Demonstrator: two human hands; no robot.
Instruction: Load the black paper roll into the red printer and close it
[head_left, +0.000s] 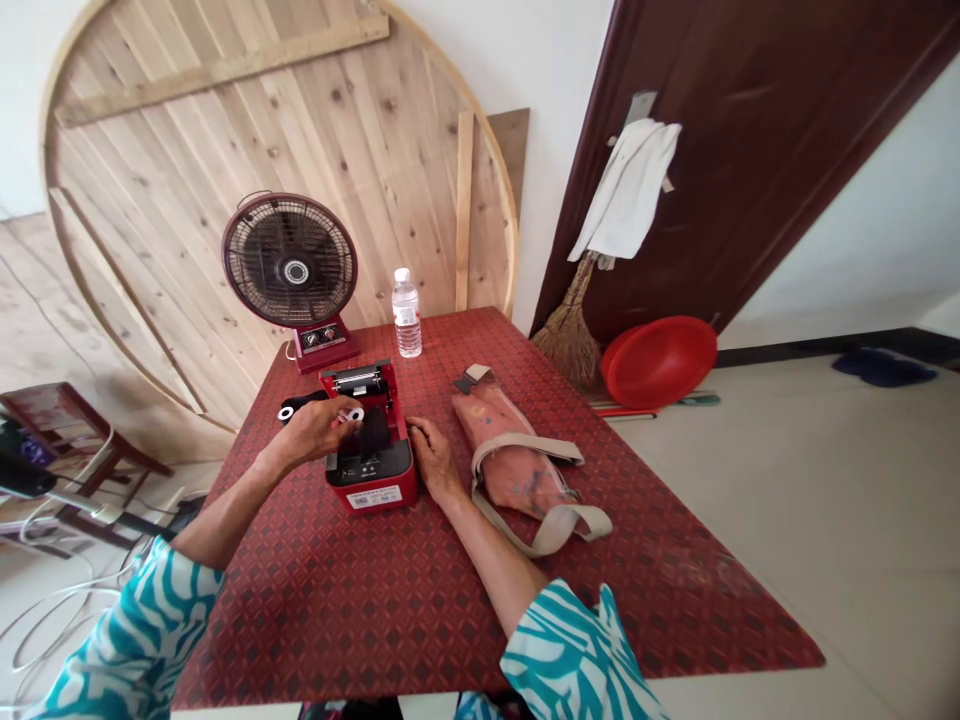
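Observation:
A red and black label printer (373, 490) stands on the table with its lid raised. My left hand (319, 432) reaches over its left side, fingers closed on a small roll with a white ring-shaped core (355, 414), held above the open compartment. Black material lies below it inside the printer. My right hand (435, 455) grips the printer's right side, with its fingers curled at the edge. Behind my left hand, another black roll with a white core (286, 413) lies on the table, partly hidden.
On the red patterned table (360, 620) stand a fan-shaped heater (296, 270) and a water bottle (406, 315). An orange-pink bag (510, 450) with a beige strap lies right of my right hand. A broom (570, 335) and red basin (660, 362) are beside the door.

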